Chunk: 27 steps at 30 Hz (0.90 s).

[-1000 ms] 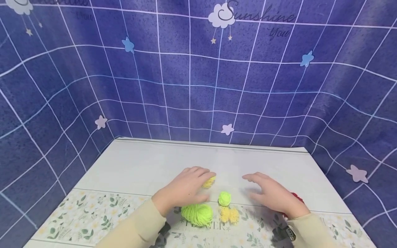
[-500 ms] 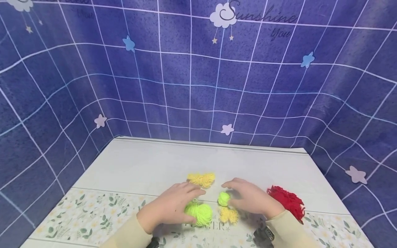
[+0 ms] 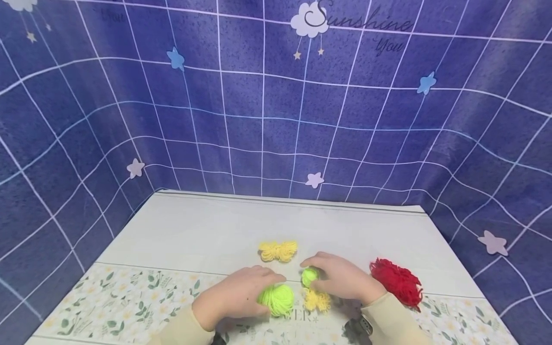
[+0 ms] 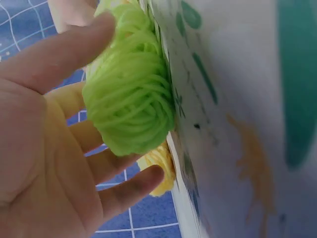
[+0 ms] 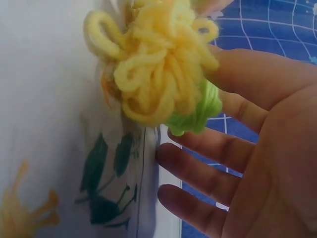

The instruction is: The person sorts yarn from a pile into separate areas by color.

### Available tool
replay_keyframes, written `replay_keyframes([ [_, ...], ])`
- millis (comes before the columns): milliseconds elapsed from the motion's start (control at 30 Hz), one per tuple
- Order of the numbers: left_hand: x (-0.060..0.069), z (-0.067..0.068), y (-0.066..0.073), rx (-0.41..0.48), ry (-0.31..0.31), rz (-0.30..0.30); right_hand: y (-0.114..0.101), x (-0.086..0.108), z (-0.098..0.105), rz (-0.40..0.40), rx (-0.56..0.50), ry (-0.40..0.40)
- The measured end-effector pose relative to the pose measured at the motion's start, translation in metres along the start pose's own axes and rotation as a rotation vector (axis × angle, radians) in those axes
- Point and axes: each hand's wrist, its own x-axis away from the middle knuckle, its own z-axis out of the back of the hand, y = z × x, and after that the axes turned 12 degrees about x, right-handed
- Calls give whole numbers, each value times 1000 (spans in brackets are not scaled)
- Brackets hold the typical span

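Left hand [image 3: 236,293]: grip spread, larger lime-green yarn ball [image 3: 278,300] on desk [image 3: 207,230], right of palm, between thumb and fingers. Right hand [image 3: 343,278]: grip spread, smaller lime-green yarn ball [image 3: 309,277] left of palm, just beyond nearer yellow yarn bundle [image 3: 316,301]. Firm contact: cannot tell. Lettering: curtain [image 3: 241,129], "Sunshine You"; desk, "ER", partly hidden.

Left hand [image 4: 54,148] around green yarn [image 4: 131,94]
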Motion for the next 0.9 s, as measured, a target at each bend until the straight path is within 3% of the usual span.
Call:
replay_keyframes([
  [200,-1,-3,1,8,-19,-8,3,-3,-5,-20,-37,1],
  [467,-5,-2,-2,-32,-1,-37,9,-3,-8,-63,-69,12],
  [767,0,-4,-4,21,-11,-4,8,-4,-12,-24,-84,10],
  [900,-3,-5,-5,6,-7,-30,12,-3,-12,-50,-84,26],
])
